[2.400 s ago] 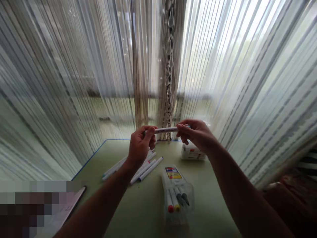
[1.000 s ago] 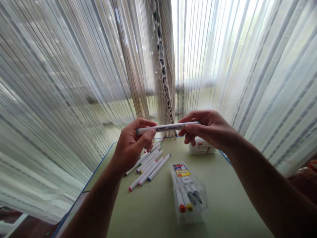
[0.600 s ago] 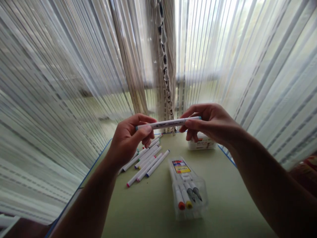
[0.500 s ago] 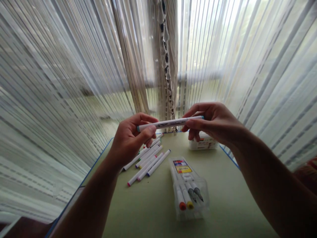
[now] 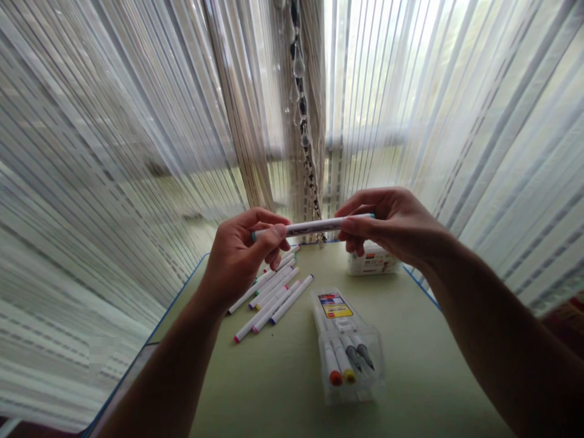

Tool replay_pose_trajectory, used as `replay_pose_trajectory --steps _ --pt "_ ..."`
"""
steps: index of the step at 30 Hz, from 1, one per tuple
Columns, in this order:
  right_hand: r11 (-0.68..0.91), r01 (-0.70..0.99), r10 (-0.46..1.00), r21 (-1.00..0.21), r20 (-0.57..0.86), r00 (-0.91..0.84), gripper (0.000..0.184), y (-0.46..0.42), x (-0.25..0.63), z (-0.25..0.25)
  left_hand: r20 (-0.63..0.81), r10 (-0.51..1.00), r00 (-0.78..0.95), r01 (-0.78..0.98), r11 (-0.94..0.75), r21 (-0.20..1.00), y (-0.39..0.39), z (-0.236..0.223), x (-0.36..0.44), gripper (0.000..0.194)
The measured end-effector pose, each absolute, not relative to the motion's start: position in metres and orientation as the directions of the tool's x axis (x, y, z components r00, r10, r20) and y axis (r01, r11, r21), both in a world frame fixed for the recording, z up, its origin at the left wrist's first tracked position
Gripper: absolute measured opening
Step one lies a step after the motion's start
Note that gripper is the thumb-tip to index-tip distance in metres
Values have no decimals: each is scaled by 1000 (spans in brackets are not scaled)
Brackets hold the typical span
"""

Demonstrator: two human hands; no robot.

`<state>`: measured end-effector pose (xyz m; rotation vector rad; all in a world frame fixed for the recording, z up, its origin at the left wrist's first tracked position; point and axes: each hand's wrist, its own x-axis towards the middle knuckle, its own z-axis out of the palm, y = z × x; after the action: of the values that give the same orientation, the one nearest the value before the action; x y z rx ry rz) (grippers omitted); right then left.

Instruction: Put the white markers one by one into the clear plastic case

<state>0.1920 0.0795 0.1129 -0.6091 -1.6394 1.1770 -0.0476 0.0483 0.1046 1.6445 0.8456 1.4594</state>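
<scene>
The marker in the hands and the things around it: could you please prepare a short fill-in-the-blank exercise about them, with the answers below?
1. The marker held between the left hand and the right hand has a ____ body.
2. Next to the orange end in the case is a ____ end.
3. For the person, the loose markers lie to the ____ of the case.
4. The pale green table has a ____ edge.

Missing words: white; yellow; left; blue.
</scene>
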Motion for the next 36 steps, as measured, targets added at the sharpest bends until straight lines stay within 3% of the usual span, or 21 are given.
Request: replay_pose_trajectory --steps 10,36 --pt "389 -134 824 -911 410 -392 25 79 194 115 485 860 159 -1 -491 871 47 108 -52 18" --pt "341 -217 840 -915 400 -365 21 85 197 114 497 850 174 -14 -503 864 55 108 -59 14"
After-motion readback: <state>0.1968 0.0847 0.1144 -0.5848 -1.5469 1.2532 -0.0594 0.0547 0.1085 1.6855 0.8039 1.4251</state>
